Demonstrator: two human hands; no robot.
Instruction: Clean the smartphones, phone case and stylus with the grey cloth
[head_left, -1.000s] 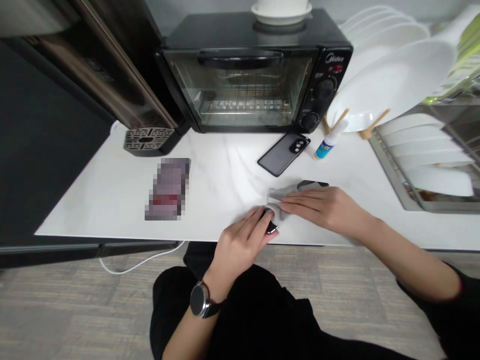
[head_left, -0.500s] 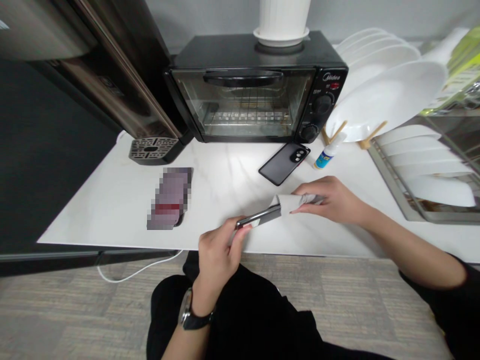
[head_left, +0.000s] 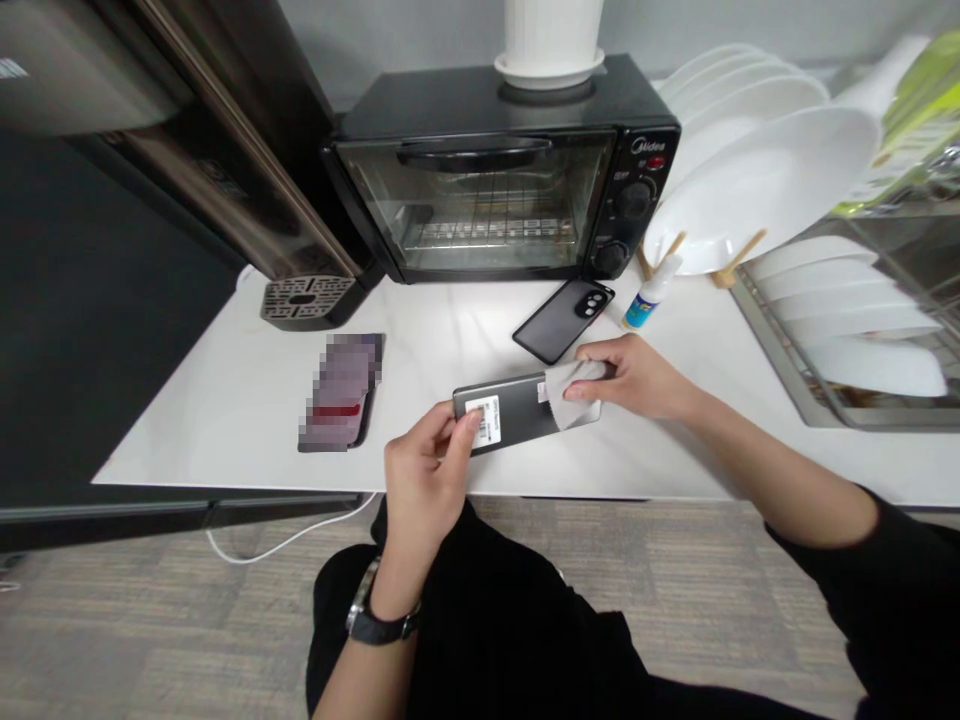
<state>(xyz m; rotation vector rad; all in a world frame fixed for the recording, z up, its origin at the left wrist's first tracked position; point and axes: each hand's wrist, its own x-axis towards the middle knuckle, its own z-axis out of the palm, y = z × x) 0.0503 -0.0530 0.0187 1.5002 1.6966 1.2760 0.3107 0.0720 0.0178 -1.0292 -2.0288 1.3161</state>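
A dark grey smartphone (head_left: 517,405) is held over the front of the white counter, its back with a white barcode label turned up towards me. My left hand (head_left: 431,460) pinches its left end, thumb on the label. At the other end, my right hand (head_left: 626,378) is closed on a light grey cloth (head_left: 570,392), which wraps over the phone's right end and hides it. Just behind lies a dark translucent phone case (head_left: 562,322) with camera cut-outs. A small spray bottle (head_left: 646,300) with a blue label stands to the right of the case.
A black toaster oven (head_left: 495,200) sits at the back, a white pot (head_left: 551,40) on top. On the left are a pixelated phone-like object (head_left: 341,390) and a dispenser's drip tray (head_left: 307,300). White plates (head_left: 772,190) and a dish rack (head_left: 780,370) occupy the right.
The phone has turned from edge-on to showing its labelled back. My right hand and the cloth have shifted slightly up and left in view, still on the phone's right end.
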